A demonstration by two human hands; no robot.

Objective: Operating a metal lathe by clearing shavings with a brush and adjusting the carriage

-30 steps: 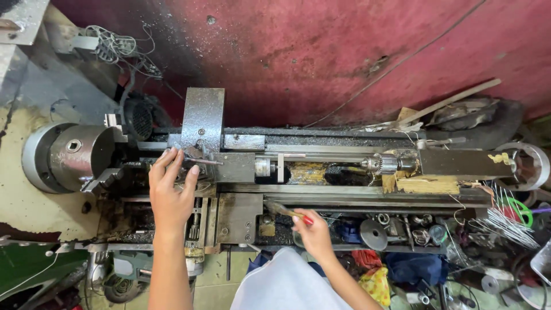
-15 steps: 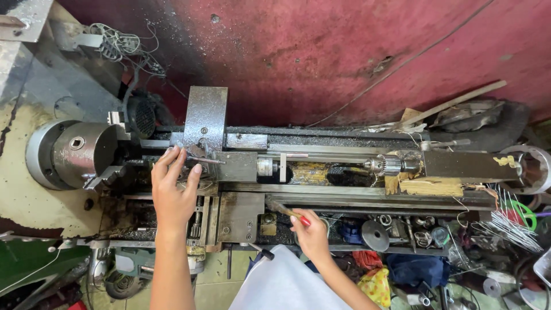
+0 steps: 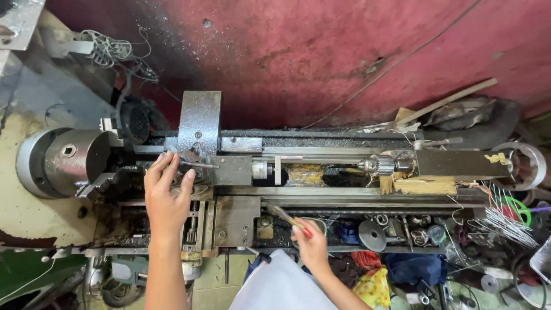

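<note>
Even, dim light; sharp focus

The left hand (image 3: 166, 198) is stretched forward on a bare, straight forearm, palm down, with the fingers (image 3: 162, 166) extended and slightly spread. The right hand (image 3: 311, 245) is held lower and nearer the body, fingers curled closed in a grip, wrist bent inward.

Overhead view of a metal lathe (image 3: 241, 172). The left hand (image 3: 166, 198) rests on its tool post near the chuck (image 3: 72, 161); the right hand (image 3: 310, 244) holds a red-handled brush (image 3: 288, 220) at the lathe's front.
</note>
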